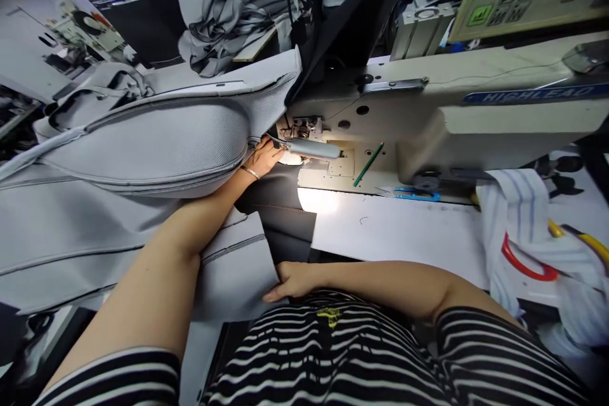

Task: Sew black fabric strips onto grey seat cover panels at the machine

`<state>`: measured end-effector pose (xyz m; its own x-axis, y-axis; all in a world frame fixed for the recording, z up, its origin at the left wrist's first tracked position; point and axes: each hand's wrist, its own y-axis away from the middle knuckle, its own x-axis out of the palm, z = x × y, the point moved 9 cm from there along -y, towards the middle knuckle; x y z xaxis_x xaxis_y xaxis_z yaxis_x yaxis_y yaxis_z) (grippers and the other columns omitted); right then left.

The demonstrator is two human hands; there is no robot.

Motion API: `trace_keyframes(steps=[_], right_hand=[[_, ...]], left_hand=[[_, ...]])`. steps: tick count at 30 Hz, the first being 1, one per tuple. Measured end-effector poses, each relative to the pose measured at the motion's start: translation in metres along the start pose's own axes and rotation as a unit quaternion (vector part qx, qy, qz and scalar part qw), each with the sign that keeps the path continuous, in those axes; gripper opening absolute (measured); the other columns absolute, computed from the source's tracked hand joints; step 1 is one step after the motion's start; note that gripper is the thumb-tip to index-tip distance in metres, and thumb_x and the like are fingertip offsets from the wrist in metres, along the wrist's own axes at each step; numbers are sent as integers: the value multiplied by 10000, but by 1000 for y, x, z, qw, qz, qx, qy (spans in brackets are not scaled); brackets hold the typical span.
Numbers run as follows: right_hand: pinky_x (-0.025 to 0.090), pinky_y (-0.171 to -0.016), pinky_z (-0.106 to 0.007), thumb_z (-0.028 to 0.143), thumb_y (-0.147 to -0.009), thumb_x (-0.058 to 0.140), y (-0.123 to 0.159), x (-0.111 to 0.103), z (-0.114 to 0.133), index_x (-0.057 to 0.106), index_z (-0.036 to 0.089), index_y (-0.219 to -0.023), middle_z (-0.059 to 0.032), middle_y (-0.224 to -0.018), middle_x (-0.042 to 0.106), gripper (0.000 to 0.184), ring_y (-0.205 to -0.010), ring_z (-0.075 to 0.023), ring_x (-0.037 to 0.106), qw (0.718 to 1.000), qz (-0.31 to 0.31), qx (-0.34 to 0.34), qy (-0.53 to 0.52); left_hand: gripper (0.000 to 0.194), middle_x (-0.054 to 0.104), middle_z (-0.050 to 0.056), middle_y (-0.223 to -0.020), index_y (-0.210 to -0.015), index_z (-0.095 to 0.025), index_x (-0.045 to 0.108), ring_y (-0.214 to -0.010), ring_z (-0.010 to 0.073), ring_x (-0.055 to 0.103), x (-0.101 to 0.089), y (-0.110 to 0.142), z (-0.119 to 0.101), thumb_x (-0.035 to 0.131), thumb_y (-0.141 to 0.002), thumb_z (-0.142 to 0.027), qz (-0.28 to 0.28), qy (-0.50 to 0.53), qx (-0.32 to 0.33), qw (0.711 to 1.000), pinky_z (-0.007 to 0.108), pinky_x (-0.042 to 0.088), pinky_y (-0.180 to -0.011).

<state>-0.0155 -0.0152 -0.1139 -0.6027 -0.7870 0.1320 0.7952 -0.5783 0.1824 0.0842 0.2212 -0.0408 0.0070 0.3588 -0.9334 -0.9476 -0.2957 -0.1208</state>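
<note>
A large grey seat cover [157, 139] with dark piped seams spreads over the left side and runs up to the sewing machine [342, 108]. My left hand [264, 157], a bracelet at its wrist, is at the cover's edge close to the needle area, its fingers closed on the material; the fingertips are partly hidden. Just right of it a grey padded lever [314, 149] sticks out. Lower down, my right hand [295, 280] pinches the corner of a grey flap of the cover between thumb and fingers. Dark material [285, 203] lies between the hands.
On the machine bed rests a green pencil [368, 165]; blue-handled snips [417, 194] lie at its edge. Striped cloth strips [518, 209] and red-handled scissors [528, 263] are at right. Behind are piled grey pieces [238, 6] and a control panel [528, 0].
</note>
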Motion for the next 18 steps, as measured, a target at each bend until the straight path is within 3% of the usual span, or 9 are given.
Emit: trace_keyframes(steps=[3, 6, 8, 10, 11, 13, 15, 16, 18], right_hand=[[438, -762, -203, 197, -777, 599, 2, -5, 6, 635, 59, -965, -49, -924, 659, 236, -824, -128, 563, 998, 27, -11, 58], [438, -715, -202, 113, -774, 552, 12, -24, 16, 627, 70, -906, -55, -883, 665, 158, -769, -113, 572, 986, 56, -18, 155], [435, -671, -199, 36, -778, 450, 20, -52, 21, 601, 97, -954, -38, -843, 665, 239, -706, -90, 581, 979, 41, -12, 197], [432, -659, -211, 0, -773, 376, 29, -100, 28, 570, 126, -1024, -30, -827, 657, 342, -674, -86, 579, 963, -59, -11, 263], [431, -679, -229, 16, -784, 379, 34, -129, 35, 570, 134, -1026, -41, -836, 650, 330, -697, -100, 575, 936, -137, -18, 324], [417, -763, -283, 90, -845, 385, 47, -176, 54, 592, 133, -997, -95, -915, 629, 260, -824, -152, 559, 837, -274, -53, 470], [393, -828, -327, 167, -906, 351, 46, -197, 62, 605, 129, -998, -128, -967, 613, 274, -908, -187, 534, 758, -293, -93, 576], [384, -848, -342, 191, -926, 324, 43, -204, 62, 607, 124, -1014, -137, -982, 610, 304, -926, -193, 528, 733, -290, -106, 606], [376, -872, -359, 205, -945, 287, 32, -211, 61, 599, 115, -1069, -146, -1016, 611, 347, -946, -193, 526, 711, -278, -128, 633]], left_hand=[[376, 593, 100, -747, -763, -145, 640, -833, 213, 522, 3, -3, -3, 294, -903, -188, -3, 10, 23, 1000, 351, 379, -796], [324, 559, 93, -657, -660, -148, 608, -727, 210, 513, 7, -3, -15, 349, -855, -165, -4, 32, 44, 999, 346, 374, -701], [273, 552, 87, -623, -631, -149, 596, -696, 210, 518, 10, -1, -25, 386, -805, -144, -5, 51, 46, 998, 347, 373, -677], [204, 570, 86, -619, -615, -145, 594, -688, 209, 536, 12, 0, -27, 434, -741, -142, -6, 71, 7, 997, 343, 385, -676], [162, 591, 87, -641, -641, -141, 608, -696, 209, 548, 12, 0, -25, 462, -711, -151, -5, 83, -28, 996, 338, 396, -681], [172, 639, 88, -723, -768, -129, 644, -732, 211, 573, 14, 1, -16, 510, -674, -181, 6, 115, -105, 988, 321, 420, -697], [258, 670, 83, -834, -912, -131, 652, -789, 204, 592, 16, 1, -9, 522, -709, -224, 25, 159, -156, 975, 299, 437, -729], [264, 677, 74, -872, -943, -142, 653, -813, 195, 597, 17, 0, -7, 507, -749, -245, 35, 183, -167, 968, 288, 442, -745], [257, 679, 57, -904, -918, -162, 668, -844, 175, 597, 18, -3, -7, 451, -824, -262, 53, 217, -170, 960, 273, 443, -776]])
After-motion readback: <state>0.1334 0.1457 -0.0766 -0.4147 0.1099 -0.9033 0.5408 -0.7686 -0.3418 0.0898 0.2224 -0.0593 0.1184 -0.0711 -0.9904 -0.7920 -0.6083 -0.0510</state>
